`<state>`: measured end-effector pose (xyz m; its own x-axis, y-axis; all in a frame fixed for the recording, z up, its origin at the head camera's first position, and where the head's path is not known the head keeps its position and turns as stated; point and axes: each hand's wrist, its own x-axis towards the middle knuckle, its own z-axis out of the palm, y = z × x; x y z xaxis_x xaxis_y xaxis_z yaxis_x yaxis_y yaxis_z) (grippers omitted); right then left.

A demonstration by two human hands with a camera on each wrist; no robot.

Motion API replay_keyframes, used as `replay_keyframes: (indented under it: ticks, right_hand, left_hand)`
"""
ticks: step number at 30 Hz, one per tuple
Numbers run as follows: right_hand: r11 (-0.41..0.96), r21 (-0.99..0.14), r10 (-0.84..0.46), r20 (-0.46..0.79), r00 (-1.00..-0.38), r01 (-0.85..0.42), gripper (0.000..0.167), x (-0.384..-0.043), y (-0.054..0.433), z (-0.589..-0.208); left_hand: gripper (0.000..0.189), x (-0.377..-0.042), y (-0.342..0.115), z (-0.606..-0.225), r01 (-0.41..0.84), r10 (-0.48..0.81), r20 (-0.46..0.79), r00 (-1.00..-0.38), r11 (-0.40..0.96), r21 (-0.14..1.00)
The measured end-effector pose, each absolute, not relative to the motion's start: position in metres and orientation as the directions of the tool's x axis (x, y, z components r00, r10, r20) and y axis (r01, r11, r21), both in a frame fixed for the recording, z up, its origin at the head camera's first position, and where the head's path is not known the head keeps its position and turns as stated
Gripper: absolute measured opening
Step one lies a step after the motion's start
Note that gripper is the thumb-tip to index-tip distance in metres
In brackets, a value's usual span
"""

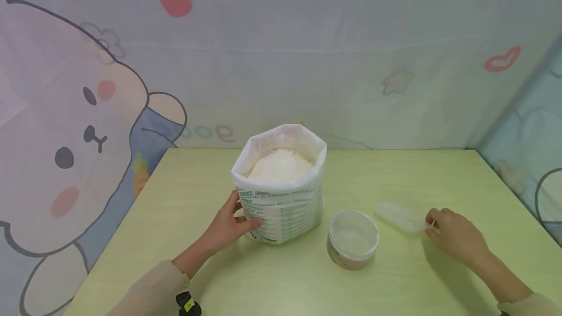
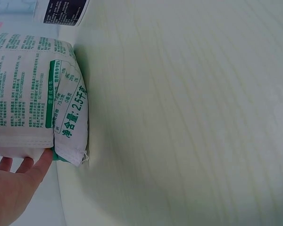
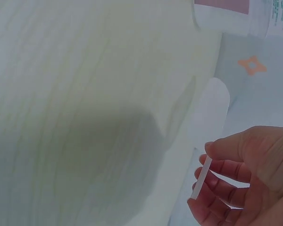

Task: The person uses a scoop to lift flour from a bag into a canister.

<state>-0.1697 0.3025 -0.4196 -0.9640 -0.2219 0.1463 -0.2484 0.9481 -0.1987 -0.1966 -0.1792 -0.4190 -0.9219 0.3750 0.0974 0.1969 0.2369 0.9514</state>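
Note:
A white bag of flour-like powder [image 1: 281, 213] with green print stands upright, its top rolled down and the pale powder [image 1: 283, 166] showing inside. My left hand [image 1: 232, 223] holds the bag's left side, thumb on the printed front and the other fingers partly hidden behind. In the left wrist view, the fingers [image 2: 35, 167] touch the bag [image 2: 23, 89] near its base. My right hand [image 1: 456, 235] pinches the handle of a translucent plastic scoop [image 1: 399, 216]. Seen from the right wrist, the scoop [image 3: 211, 110] is held just above the table.
Between the bag and the scoop stands a round clear tub [image 1: 353, 240] without a lid, a label on its side. The pale green wood-grain table [image 1: 272, 286] backs onto a cloth curtain [image 1: 281, 62] printed with a cartoon bear and hearts.

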Motion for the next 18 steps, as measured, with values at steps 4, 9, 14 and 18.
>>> replay_keyframes:
  ticks: [4,9,14,18]
  right_hand:
    - [0.944,-0.208,-0.222,0.176,-0.959,-0.257,0.011,-0.170,0.303,-0.413]
    - [0.941,-0.210,-0.229,0.191,-0.955,-0.267,0.012,-0.172,0.304,-0.406]
    - [0.937,-0.197,-0.248,0.207,-0.946,-0.289,0.012,-0.177,0.304,-0.398]
    - [0.935,-0.177,-0.268,0.218,-0.938,-0.308,0.012,-0.183,0.304,-0.387]
  left_hand:
    - [0.074,-0.195,-0.178,-0.415,0.179,0.374,0.080,-0.924,0.238,0.955]
    - [0.072,-0.195,-0.178,-0.415,0.175,0.365,0.075,-0.928,0.248,0.953]
    - [0.072,-0.195,-0.179,-0.418,0.170,0.358,0.078,-0.930,0.236,0.957]
    - [0.072,-0.196,-0.179,-0.418,0.178,0.360,0.085,-0.929,0.234,0.956]
